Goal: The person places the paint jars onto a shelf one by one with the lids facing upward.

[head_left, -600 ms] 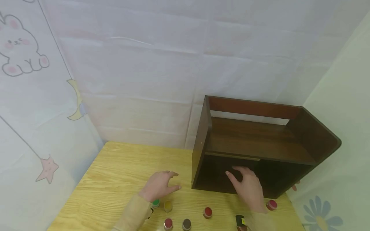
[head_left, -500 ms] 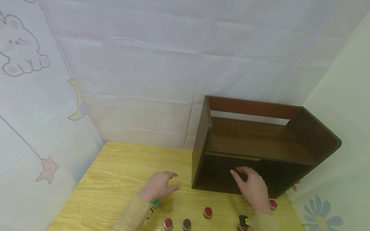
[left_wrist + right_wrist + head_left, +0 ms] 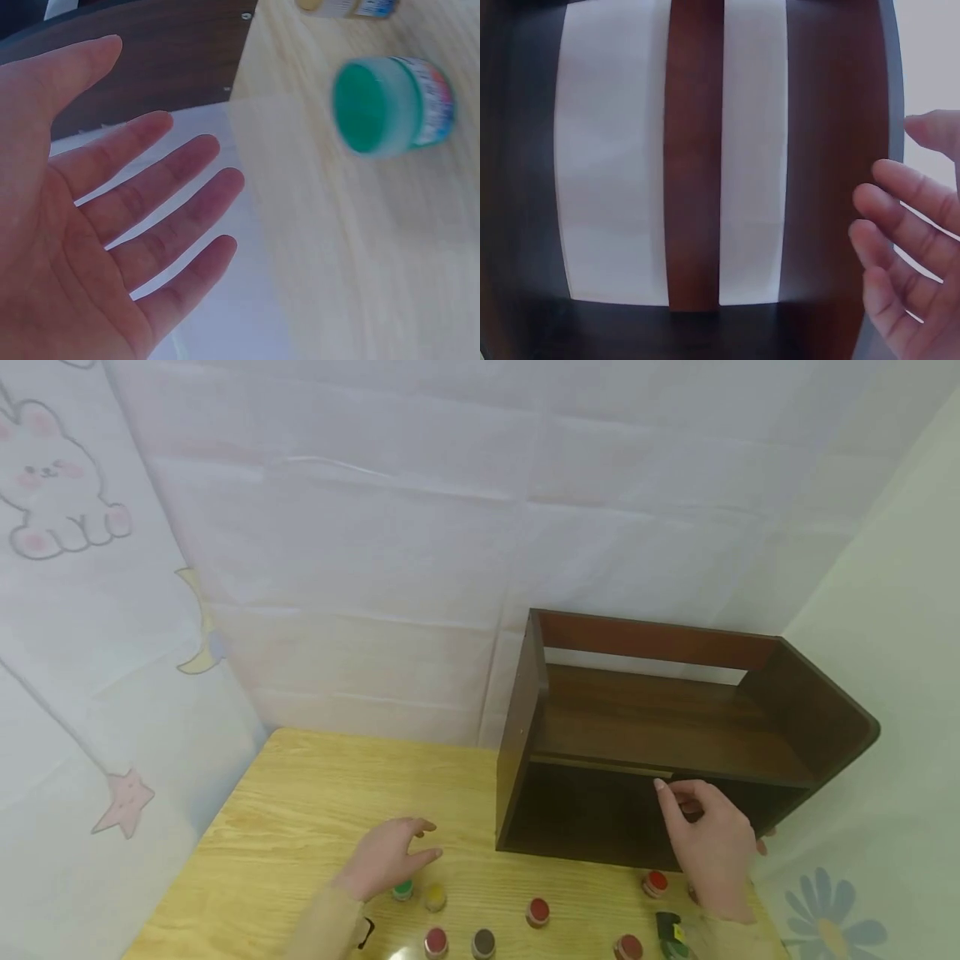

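My left hand [image 3: 386, 858] hovers above the table beside a green-lidded jar [image 3: 402, 890] and a yellow-lidded jar [image 3: 435, 897]. Its fingers are spread and hold nothing in the left wrist view, where the green jar [image 3: 390, 106] appears close by. In front of the dark wooden shelf's [image 3: 675, 710] lower compartment is my right hand [image 3: 708, 843]. The right wrist view shows its fingers [image 3: 900, 214] loosely bent, with nothing between them. A red-lidded jar [image 3: 655, 884] stands just left of the right wrist; another jar is partly hidden behind that wrist.
More small jars stand along the table's [image 3: 337, 777] front: a dark red one [image 3: 436, 942], a dark brown one [image 3: 483, 943], a red one [image 3: 537, 912] and a brownish-red one [image 3: 628, 947]. Printed cloth [image 3: 360, 568] hangs behind, and a pale green sheet [image 3: 885, 693] closes the right side.
My right hand has moved right across the shelf front, uncovering a red-lidded jar. The left hand has shifted slightly left and toward me. The jars and shelf stay in place.
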{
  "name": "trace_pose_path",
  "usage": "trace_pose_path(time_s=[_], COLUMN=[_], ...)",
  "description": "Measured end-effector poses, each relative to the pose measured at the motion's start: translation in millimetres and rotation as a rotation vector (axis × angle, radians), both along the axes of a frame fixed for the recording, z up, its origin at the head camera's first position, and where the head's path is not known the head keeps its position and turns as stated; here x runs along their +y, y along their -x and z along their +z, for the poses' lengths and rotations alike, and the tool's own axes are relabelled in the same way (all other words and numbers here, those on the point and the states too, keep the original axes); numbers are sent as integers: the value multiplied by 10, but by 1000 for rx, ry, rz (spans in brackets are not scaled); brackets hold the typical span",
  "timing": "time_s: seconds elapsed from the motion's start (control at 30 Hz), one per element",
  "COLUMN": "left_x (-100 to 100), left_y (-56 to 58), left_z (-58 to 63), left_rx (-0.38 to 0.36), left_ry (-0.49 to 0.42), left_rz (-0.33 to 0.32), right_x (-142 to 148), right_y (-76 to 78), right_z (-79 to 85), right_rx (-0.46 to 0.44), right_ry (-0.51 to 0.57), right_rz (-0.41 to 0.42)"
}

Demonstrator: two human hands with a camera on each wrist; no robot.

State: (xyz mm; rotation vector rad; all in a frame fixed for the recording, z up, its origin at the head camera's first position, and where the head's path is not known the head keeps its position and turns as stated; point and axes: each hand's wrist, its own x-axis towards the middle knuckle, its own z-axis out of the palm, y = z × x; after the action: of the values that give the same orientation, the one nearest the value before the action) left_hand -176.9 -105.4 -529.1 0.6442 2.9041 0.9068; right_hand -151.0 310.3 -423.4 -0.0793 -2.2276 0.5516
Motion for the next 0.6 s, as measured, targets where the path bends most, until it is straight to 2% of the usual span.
trace_pose_path(time_s=[0.13,0.33,0.6], left_x=[-112,-242,-335], left_y=[-59,-147,-194], left_z=[-54,-174,-256], left_rx=[-31,-15,-36], left_ry=[-39,-74,-102], left_rz=[30,94,138], right_x=[76,199,451], right_y=[-3,-14,-1], right_z=[72,146,237], right_rx=[46,58,147], right_ry=[33,97,135], right_rz=[-53,-138,-212])
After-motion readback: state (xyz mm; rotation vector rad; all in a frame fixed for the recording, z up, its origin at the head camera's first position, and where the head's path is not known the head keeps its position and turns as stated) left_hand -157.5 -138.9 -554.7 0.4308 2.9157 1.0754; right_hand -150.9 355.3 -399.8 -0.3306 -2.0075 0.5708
